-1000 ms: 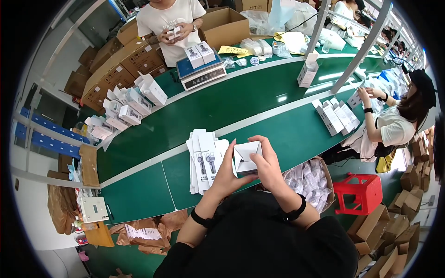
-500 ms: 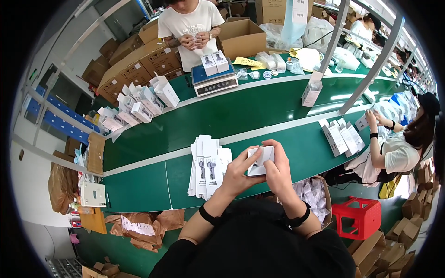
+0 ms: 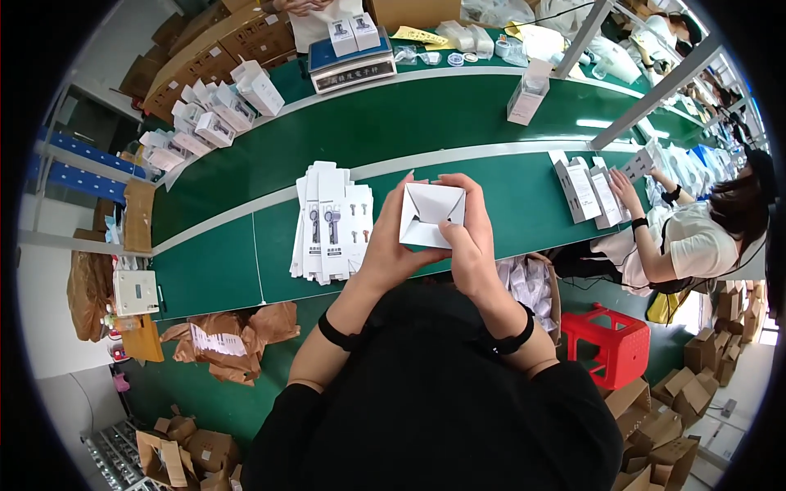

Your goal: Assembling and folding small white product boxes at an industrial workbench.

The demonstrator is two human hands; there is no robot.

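Observation:
Between my two hands is a small white carton [image 3: 432, 199], its near end turned up toward me and showing folded white panels sloping inward. My left hand [image 3: 388, 239] wraps the carton's left side. My right hand [image 3: 473, 252] grips the right side, its thumb on the panels at the lower right of that end. To the left on the green bench lies a stack of flat white cartons [image 3: 333, 219], printed with a handheld device. The underside of the held carton is hidden.
Beyond runs a green conveyor [image 3: 368, 119] with one white box [image 3: 528, 94] standing on it. A scale [image 3: 352, 75] bears two boxes. More open cartons [image 3: 219, 114] stand far left. At right, a co-worker's hand [image 3: 625, 193] is by upright boxes [image 3: 580, 192]; a red stool [image 3: 606, 342] stands below.
The whole view has shifted, so the bench sits higher. My fingers have moved off the carton's top to its sides, uncovering the end. The co-worker at right has reached toward the upright boxes.

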